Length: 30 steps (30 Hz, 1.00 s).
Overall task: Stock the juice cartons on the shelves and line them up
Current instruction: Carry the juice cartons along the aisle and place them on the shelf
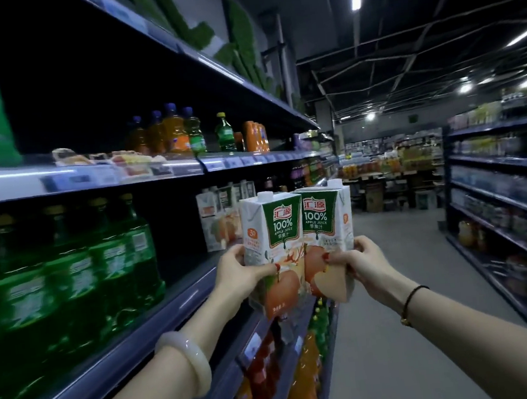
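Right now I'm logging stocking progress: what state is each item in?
Left carton: upright, held in the air, cap on.
Right carton: upright, held, pressed against the left one.
Left hand: gripping the left carton.
Right hand: gripping the right carton.
Shelved cartons: standing on the shelf behind.
Green bottles: upright, shelved.

- Left wrist: pale, translucent rigid bangle (187, 362).
- Right wrist: thin dark cord bracelet (411, 301) with small gold bead.
- Fingernails (325, 256): red polish.
- Forearms: bare, unsleeved.
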Motion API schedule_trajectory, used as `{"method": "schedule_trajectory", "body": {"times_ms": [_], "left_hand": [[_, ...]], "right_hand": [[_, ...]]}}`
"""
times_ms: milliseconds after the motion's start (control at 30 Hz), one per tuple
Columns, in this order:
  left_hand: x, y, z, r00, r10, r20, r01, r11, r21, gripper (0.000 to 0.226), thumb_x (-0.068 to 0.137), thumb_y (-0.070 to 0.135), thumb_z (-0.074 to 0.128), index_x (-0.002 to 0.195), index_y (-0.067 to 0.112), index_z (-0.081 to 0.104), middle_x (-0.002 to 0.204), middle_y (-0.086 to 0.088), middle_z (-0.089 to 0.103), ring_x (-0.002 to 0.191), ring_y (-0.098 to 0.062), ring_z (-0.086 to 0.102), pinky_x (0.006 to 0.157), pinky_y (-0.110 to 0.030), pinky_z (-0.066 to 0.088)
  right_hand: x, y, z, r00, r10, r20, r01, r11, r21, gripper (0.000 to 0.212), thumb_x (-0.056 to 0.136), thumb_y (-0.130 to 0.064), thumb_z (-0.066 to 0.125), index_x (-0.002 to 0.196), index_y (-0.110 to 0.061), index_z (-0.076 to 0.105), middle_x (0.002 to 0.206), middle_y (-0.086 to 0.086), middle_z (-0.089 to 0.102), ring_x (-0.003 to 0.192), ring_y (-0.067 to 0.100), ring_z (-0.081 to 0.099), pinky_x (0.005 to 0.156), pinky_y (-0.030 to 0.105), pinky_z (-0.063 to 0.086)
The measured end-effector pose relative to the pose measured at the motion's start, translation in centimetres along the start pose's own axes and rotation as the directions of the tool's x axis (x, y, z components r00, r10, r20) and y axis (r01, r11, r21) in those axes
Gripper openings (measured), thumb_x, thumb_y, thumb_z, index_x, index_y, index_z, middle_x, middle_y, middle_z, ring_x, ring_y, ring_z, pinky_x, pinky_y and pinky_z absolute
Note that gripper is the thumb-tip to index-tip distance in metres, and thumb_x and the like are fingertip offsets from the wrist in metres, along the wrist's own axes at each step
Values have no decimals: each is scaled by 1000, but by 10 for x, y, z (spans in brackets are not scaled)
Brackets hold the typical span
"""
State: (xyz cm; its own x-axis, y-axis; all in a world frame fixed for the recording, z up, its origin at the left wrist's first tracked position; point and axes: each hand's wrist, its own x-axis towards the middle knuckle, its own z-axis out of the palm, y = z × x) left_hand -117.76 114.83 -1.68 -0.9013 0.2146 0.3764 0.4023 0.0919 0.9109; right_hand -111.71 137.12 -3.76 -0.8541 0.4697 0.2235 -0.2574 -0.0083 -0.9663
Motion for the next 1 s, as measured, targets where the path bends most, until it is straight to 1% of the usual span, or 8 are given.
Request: {"method": "schedule_trajectory", "body": {"times_ms": [133, 367, 500, 567, 633, 700, 767, 1000], "left_hand": [[67, -20, 55, 1000, 8, -17, -7, 1000, 10, 51, 54, 12, 88, 93, 23, 57, 87, 17, 58, 78, 3, 56, 52, -12, 45], [188, -53, 153, 999, -5, -51, 4, 1000, -20, 57, 53, 13, 86, 103, 19, 59, 95, 10, 66, 88, -9, 63, 73, -29, 54], [242, -70, 189, 997, -23, -78, 21, 1000, -15, 52, 56, 16, 86, 98, 26, 56, 93, 14, 64, 87, -4, 61, 66, -23, 51], [269, -80, 199, 995, -31, -92, 30, 1000, -7, 52, 56, 16, 86, 99, 25, 56, 94, 13, 64, 87, -3, 61, 63, -20, 49], [297, -90, 204, 992, -27, -122, 28, 1000, 8, 54, 56, 17, 87, 100, 25, 57, 94, 13, 64, 86, -3, 60, 60, -18, 47], [324, -101, 206, 988, -9, -157, 16, 999, 47, 48, 55, 18, 87, 91, 29, 56, 89, 18, 62, 83, 1, 58, 57, -15, 44], [351, -113, 206, 982, 3, -188, 12, 997, 81, 45, 55, 17, 87, 82, 32, 55, 86, 21, 62, 80, 3, 59, 56, -13, 45], [459, -145, 198, 962, 7, -271, 29, 992, 127, 44, 56, 14, 86, 81, 31, 53, 86, 16, 61, 81, -2, 59, 66, -25, 50]], "right_hand": [[79, 15, -31, 1000, 6, -4, -6, 1000, 8, 40, 66, -1, 77, 97, -10, 52, 103, 13, 65, 95, 33, 63, 87, 52, 53], [235, 34, -85, 999, 9, 37, -7, 999, -50, 41, 67, 0, 77, 99, -10, 52, 104, 14, 65, 94, 32, 64, 86, 49, 53], [313, 46, -100, 996, 2, 86, 6, 996, -88, 43, 67, -3, 78, 101, -10, 53, 103, 12, 66, 94, 31, 64, 83, 47, 54], [348, 56, -100, 994, 7, 106, 1, 996, -84, 44, 66, -3, 78, 102, -9, 53, 103, 11, 66, 95, 31, 64, 84, 48, 54], [382, 68, -94, 992, 8, 123, 0, 998, -63, 46, 66, -2, 78, 104, -8, 54, 102, 12, 67, 92, 31, 65, 77, 44, 56], [415, 80, -85, 989, 8, 148, -2, 999, -44, 47, 66, -2, 78, 105, -8, 54, 102, 11, 66, 91, 29, 65, 74, 42, 56], [447, 91, -73, 984, 11, 177, -6, 1000, -28, 46, 66, -4, 79, 103, -10, 53, 103, 11, 65, 93, 29, 65, 82, 47, 55], [569, 117, -19, 968, -37, 250, 32, 999, 25, 41, 66, -1, 78, 100, -6, 54, 104, 14, 66, 97, 31, 64, 90, 53, 51]]}}
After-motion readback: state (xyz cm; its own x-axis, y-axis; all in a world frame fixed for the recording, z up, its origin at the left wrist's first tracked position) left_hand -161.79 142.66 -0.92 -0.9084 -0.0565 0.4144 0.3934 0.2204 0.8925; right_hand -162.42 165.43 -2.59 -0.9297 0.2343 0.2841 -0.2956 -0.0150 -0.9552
